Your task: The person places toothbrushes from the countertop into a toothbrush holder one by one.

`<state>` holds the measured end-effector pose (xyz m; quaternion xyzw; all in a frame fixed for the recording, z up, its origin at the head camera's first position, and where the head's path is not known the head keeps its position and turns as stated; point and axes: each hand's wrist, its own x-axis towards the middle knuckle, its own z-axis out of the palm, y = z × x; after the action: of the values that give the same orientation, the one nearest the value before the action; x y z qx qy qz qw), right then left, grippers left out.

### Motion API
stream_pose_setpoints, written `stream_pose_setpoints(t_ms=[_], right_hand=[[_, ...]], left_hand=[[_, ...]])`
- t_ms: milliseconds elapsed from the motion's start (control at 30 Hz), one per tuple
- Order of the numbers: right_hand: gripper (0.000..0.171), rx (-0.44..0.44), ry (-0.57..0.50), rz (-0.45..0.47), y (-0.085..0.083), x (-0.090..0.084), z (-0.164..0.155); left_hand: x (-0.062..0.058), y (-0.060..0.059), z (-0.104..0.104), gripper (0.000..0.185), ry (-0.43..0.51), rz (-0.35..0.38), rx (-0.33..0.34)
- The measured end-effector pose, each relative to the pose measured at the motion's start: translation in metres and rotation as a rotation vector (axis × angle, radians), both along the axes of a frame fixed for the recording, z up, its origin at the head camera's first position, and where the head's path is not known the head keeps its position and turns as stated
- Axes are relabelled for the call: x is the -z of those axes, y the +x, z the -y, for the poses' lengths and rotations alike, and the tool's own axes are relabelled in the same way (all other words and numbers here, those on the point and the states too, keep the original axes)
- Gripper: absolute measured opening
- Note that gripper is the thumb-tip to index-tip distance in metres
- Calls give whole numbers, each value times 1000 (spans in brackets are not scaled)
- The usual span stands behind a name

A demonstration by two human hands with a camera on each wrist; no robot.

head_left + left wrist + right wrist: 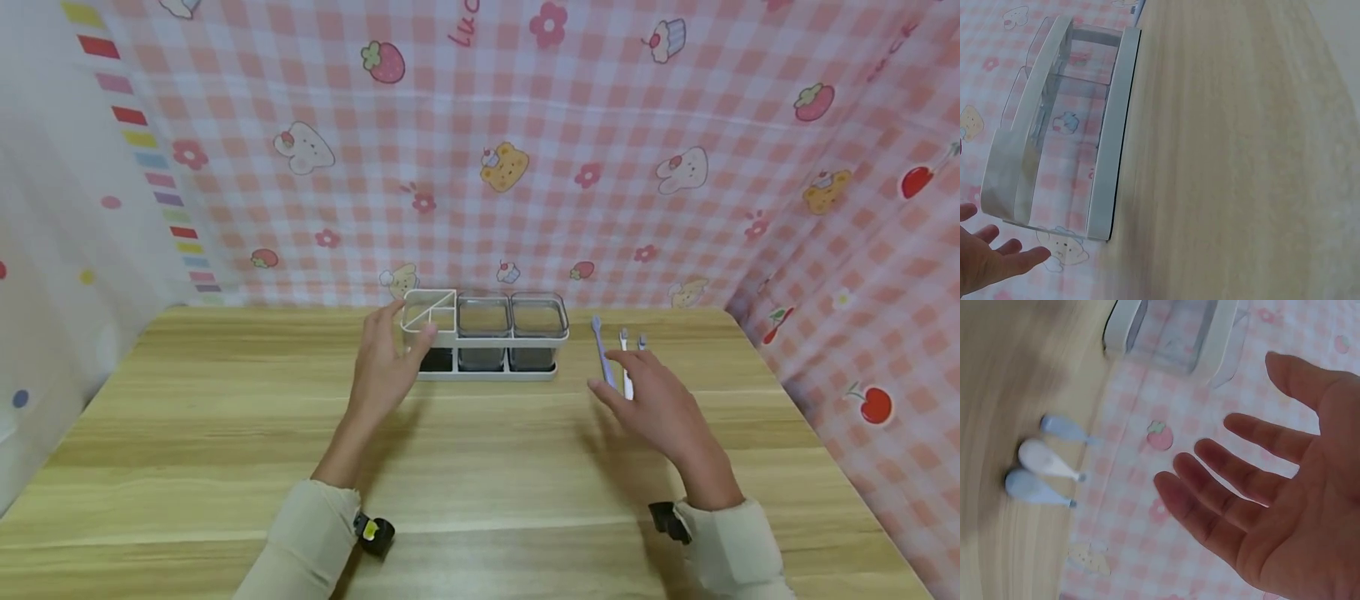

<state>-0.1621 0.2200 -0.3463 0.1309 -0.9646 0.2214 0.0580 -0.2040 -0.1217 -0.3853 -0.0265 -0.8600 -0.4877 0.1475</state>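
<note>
Head view: left hand spread, fingertips at the left end of the white organizer at the table's back edge; right hand spread over three toothbrushes; left wrist view: organizer just beyond the fingers; right wrist view: palm flat, brush heads apart from it.

Three views: one head cam, two wrist cams.
Head cam looks forward and down across the table toward its far edge, mid-distance. Left wrist cam sits close, facing the white holder near that far edge. Right wrist cam sits close over the toothbrushes. Holder and toothbrushes also show in the head view.
</note>
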Motion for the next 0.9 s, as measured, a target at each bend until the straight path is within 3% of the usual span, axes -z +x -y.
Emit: stream_pose_setpoints(t_ms=[333,900], right_hand=[[56,61,-52,22,-16,0,-21],[59,127,7,120,-48,17,-49]], left_hand=[[-1,-5,-4,71,-2,-14,36],[4,-14,-7,63,78,-18,-14]])
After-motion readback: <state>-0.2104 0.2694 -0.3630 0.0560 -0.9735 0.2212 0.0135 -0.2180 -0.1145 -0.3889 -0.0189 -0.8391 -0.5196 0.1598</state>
